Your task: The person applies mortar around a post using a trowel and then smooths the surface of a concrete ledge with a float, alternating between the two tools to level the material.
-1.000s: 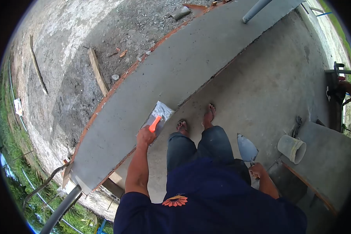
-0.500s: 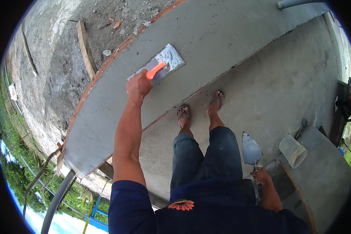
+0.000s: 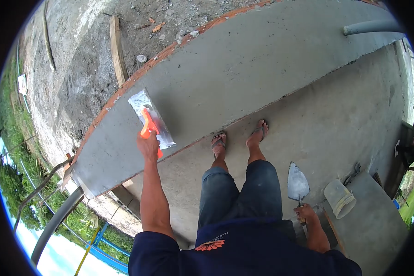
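Note:
My left hand is closed round the orange handle of a rectangular plastering trowel. Its metal blade, smeared with pale cement, lies over the left part of a smooth grey cement ledge, slanting from the outer edge towards the inner edge. Low on the right, my right hand grips the handle of a pointed brick trowel. That blade points away from me above the concrete floor, with grey residue on it. Part of the right hand's grip is hidden by the fingers.
A whitish plastic bucket lies tipped beside my right hand on a grey slab. Grey pipes rise at the ledge's far right and left end. A wooden stake leans outside the brick-edged rim. My sandalled feet stand by the ledge.
My left hand has drawn the plastering trowel left and nearer along the ledge, turning its blade. My right hand still holds the brick trowel in much the same place. The view has shifted slightly.

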Available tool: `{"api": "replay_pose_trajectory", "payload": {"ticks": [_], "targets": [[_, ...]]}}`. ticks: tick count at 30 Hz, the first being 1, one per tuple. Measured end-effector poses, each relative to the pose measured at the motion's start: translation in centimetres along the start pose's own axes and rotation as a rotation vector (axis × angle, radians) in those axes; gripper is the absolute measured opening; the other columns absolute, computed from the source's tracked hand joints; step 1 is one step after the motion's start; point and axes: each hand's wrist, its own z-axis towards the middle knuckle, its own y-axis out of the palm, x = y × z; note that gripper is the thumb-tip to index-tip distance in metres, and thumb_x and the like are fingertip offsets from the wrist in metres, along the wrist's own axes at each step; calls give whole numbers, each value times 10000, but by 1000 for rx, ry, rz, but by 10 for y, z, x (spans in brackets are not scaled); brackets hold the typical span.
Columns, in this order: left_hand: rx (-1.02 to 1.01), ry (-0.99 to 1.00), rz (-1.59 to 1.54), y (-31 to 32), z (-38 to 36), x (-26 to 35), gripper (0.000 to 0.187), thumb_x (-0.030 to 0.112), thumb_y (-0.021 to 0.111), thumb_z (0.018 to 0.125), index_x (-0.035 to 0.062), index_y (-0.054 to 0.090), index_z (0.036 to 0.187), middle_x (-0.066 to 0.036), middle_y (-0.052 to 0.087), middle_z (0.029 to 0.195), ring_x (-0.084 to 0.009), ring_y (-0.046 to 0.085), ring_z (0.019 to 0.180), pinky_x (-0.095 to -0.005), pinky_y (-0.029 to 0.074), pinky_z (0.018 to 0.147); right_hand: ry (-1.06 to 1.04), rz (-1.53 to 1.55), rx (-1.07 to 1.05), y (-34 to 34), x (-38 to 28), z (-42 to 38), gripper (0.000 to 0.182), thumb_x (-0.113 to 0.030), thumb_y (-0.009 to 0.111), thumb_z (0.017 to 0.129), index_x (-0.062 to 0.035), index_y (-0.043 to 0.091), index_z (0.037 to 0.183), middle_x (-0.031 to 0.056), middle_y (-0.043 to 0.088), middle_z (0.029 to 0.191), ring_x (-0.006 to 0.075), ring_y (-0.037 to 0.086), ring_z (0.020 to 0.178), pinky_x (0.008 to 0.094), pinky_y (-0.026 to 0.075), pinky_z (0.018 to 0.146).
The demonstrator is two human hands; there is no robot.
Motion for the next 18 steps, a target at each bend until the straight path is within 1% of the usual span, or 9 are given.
{"api": "replay_pose_trajectory", "payload": {"ticks": [2, 6, 8, 10, 12, 15, 16, 17, 18], "targets": [[49, -207, -97, -18, -15, -40, 259, 76, 632, 764, -36, 602, 996, -81, 581, 663, -184, 554, 481, -337, 438, 421, 23, -78, -34, 1, -11, -1, 177, -74, 728, 751, -9, 576, 814, 80, 575, 644, 198, 578, 505, 351, 487, 460], [79, -284, -156, -9, -4, -73, 209, 30, 590, 756, -52, 609, 947, -98, 576, 656, -198, 535, 445, -350, 434, 419, 28, -194, -106, -4, -16, 7, 158, -71, 728, 749, -14, 581, 764, 80, 573, 629, 198, 582, 510, 351, 491, 473], [30, -270, -143, 15, 17, -45, 197, 13, 572, 743, -55, 614, 923, -103, 576, 656, -205, 536, 441, -356, 429, 420, 30, -215, -119, -7, -21, 9, 161, -72, 726, 751, -17, 576, 735, 82, 576, 625, 199, 584, 512, 350, 493, 477], [-84, -244, 20, 46, 21, 9, 177, 10, 558, 730, -62, 609, 883, -101, 578, 665, -206, 546, 466, -361, 421, 427, 45, -228, -119, -14, -17, 17, 162, -71, 725, 753, -20, 573, 728, 81, 576, 622, 200, 586, 514, 350, 494, 481], [-212, -115, 99, 92, 12, 61, 137, 39, 559, 745, -50, 604, 839, -102, 580, 649, -188, 552, 478, -356, 426, 421, 61, -226, -104, -18, -11, 35, 160, -69, 722, 754, -22, 570, 744, 78, 574, 621, 201, 587, 518, 352, 495, 484], [-412, 29, 73, 171, -14, 104, 210, 28, 552, 740, -45, 615, 927, -85, 583, 664, -171, 552, 484, -340, 446, 434, 85, -127, -137, -17, -25, 38, 193, -84, 744, 754, -48, 561, 807, 57, 557, 636, 181, 573, 508, 343, 491, 467], [-453, 210, 153, 208, -18, 96, 249, 51, 570, 733, -46, 626, 955, -129, 620, 692, -220, 597, 543, -358, 489, 509, 50, -107, -150, -16, -28, 42, 191, -82, 742, 754, -52, 560, 804, 54, 553, 633, 179, 571, 507, 343, 491, 467], [-497, 371, 294, 232, -41, 113, 310, 84, 586, 720, -61, 623, 992, -224, 673, 791, -347, 667, 698, -405, 529, 655, 20, -90, -160, -17, -25, 45, 189, -80, 740, 755, -55, 559, 801, 52, 550, 631, 177, 569, 506, 343, 491, 467], [-596, 405, 381, 248, -66, 136, 356, 109, 591, 714, -64, 619, 1024, -291, 669, 919, -447, 650, 883, -453, 517, 789, -16, -70, -169, -17, -27, 47, 187, -78, 739, 756, -59, 558, 798, 50, 547, 628, 174, 567, 505, 342, 491, 467]]}}
